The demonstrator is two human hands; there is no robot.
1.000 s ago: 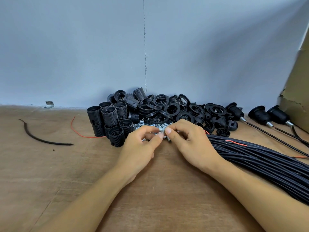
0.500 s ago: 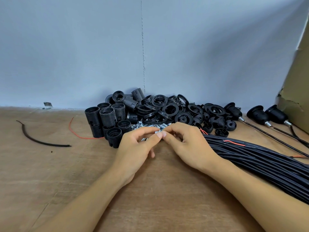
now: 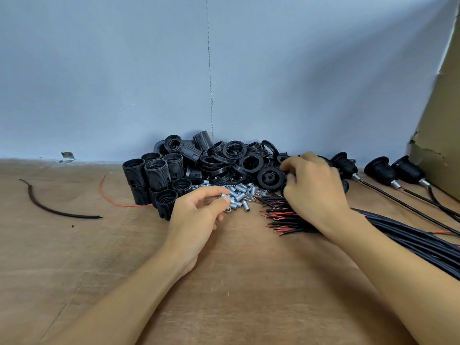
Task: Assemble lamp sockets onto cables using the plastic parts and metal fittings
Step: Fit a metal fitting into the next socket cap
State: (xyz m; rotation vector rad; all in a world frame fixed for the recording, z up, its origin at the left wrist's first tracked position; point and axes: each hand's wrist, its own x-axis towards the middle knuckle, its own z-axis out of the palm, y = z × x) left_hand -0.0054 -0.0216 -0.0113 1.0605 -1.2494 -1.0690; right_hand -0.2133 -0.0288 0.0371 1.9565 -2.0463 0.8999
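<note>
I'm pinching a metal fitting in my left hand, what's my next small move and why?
Probably pick up a black cap with the right hand: it is curled right beside one, and the left hand pinches a metal fitting with nothing to mate with.

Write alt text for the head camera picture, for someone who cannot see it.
A person's left hand pinches a small silver metal fitting above a brown wooden table, while the right hand lies curled on a heap of black plastic rings and caps. To its left stand black threaded plastic socket shells; to its right lies a bundle of black cables.
</note>
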